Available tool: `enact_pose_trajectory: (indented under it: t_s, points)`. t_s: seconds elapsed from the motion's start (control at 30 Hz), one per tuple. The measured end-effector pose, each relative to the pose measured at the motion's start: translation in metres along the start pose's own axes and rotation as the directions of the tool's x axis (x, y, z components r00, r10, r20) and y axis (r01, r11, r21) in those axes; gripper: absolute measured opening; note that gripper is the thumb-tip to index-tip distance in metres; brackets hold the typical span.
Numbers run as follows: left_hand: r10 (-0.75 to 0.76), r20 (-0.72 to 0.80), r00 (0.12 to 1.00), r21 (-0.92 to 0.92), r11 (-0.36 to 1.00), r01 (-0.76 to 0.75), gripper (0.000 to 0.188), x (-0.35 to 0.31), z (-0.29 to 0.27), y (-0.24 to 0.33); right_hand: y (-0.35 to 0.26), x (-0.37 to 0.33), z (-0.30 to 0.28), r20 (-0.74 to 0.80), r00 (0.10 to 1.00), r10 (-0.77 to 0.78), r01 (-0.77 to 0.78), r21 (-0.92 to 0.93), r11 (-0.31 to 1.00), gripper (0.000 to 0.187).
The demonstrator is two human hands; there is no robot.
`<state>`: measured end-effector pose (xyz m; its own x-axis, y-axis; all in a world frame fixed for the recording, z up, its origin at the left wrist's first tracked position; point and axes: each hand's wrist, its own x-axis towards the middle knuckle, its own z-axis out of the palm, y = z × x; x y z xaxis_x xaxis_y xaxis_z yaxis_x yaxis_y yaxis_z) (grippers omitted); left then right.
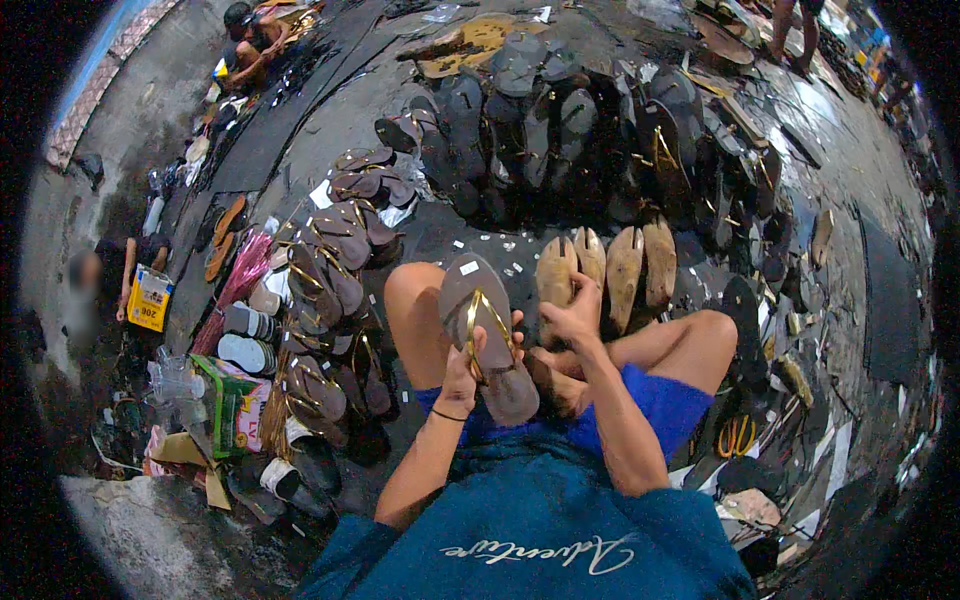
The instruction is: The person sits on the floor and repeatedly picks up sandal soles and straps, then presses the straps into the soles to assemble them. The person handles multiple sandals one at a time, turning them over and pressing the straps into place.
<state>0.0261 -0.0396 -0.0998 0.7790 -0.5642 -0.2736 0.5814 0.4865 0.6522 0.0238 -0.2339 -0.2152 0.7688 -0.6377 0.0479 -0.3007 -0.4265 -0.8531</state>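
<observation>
My left hand [464, 372] is wrapped round a brown-grey thong sandal [504, 386] with a gold strap, held toe up above my lap. A small white sticker [469, 267] is on the sandal's toe end. To its right, my right hand [574, 312] is closed, its fingertips pinched together in front of the leftmost wooden shoe last [556, 262]. Whether anything small is between those fingers, or whether they touch the last, I cannot make out. Several more worn wooden lasts [626, 275] lie in a row beside it, beyond my crossed legs.
Finished-looking sandals [340, 235] are piled along my left. A dark heap of sandals [535, 130] stretches across the far side. At left are a green and pink box [238, 405] and pink strands [243, 270]. Orange-yellow bands [737, 437] lie at right. Other people sit far left.
</observation>
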Motion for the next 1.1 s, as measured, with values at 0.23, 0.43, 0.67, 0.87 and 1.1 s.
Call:
enact_pose_trajectory:
  t_s: [0.23,0.43,0.67,0.87,1.1]
  points:
    - [0.199,-0.193,0.961,0.253,0.956,-0.147,0.060,0.023,-0.009,0.005,-0.096,-0.082,-0.168,0.685,0.728,-0.033,-0.516,0.578,0.632,0.056]
    - [-0.049,0.046,0.998,-0.176,0.983,0.057,0.074,0.005,-0.011,-0.018,-0.144,-0.122,-0.141,0.480,0.871,-0.105,0.076,0.080,0.994,0.061]
    - [0.048,-0.389,0.920,-0.049,0.996,-0.073,0.087,-0.031,-0.034,-0.051,-0.141,-0.121,-0.077,0.243,0.907,-0.344,0.348,0.025,0.937,0.054]
    - [0.029,-0.397,0.918,-0.027,0.999,-0.043,0.089,-0.022,-0.033,-0.043,-0.141,-0.113,-0.056,0.190,0.904,-0.383,0.387,0.016,0.922,0.050]
    - [0.079,-0.124,0.989,0.066,0.995,-0.072,0.094,-0.006,-0.017,-0.032,-0.146,-0.107,-0.077,0.092,0.894,-0.439,0.440,0.012,0.898,0.053]
